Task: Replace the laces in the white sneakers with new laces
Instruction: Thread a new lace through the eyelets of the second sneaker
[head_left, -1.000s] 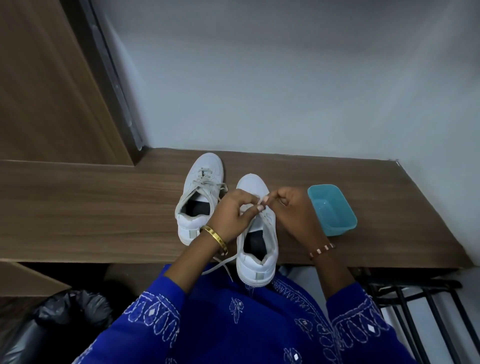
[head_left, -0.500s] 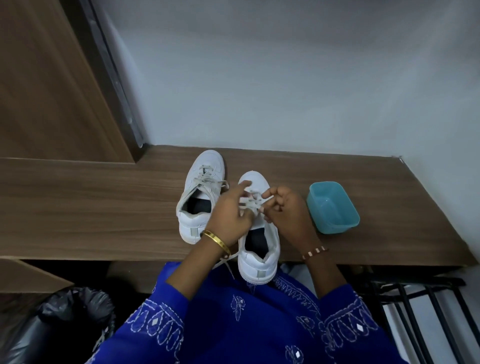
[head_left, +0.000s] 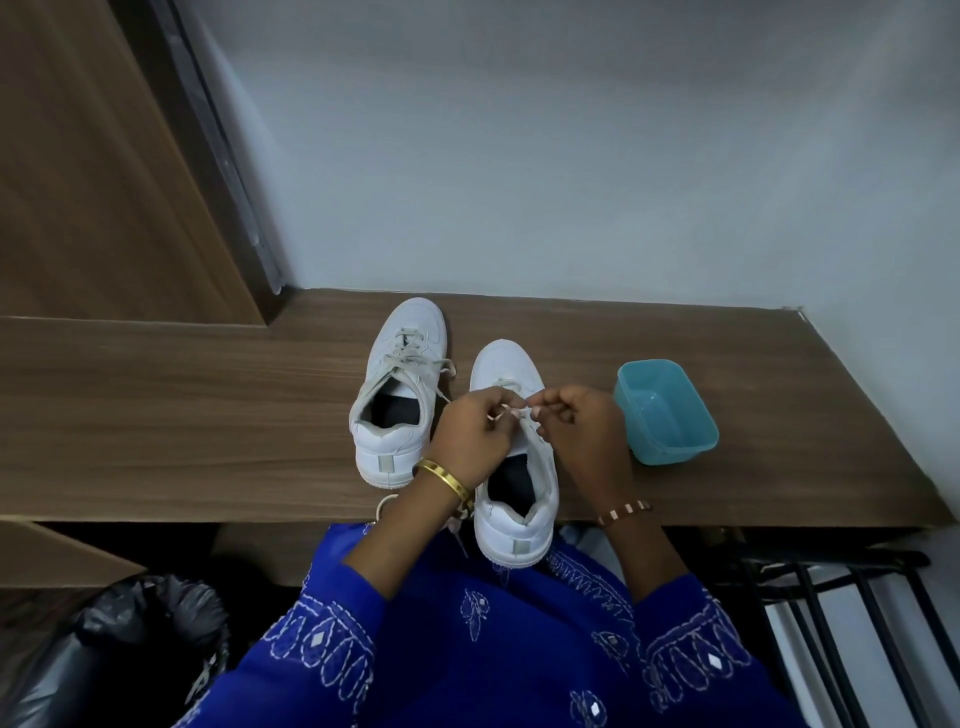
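Sneakers first: two white low-top leather sneakers stood side by side on the brown wood-grain desk (head_left: 156, 426), toes toward the pale wall. No brand, label or writing was readable on either shoe or anywhere else. Left sneaker (head_left: 397, 395) sat further back, fully laced w/ a greyish-white lace, loose ends spilling to its right. Right sneaker (head_left: 519, 499) sat nearer, heel overhanging the desk's front edge.

Both hands worked over the right sneaker's lace area. Left hand (head_left: 472, 436), gold bangle at the wrist, had fingers curled & pinched a white lace (head_left: 501, 413). Right hand (head_left: 576, 426), beaded bracelet at the wrist, was curled too, fingertips pinching the same lace just beside the left fingertips. Another lace end (head_left: 460, 535) dangled off the desk edge below the left wrist.

Vs. half a sec earlier: left thumb no longer stuck up over the toe; both hands had closed in tighter, fingertips nearly meeting over the tongue. Shoes & tub hadn't shifted on the desk.

Containers: a teal rectangular plastic tub (head_left: 667, 413) sat on the desk right of the right hand, apart from the shoes; its inside showed only bare teal plastic. A black bin-liner bag (head_left: 119, 654) sat lower left under the desk, contents not visible.
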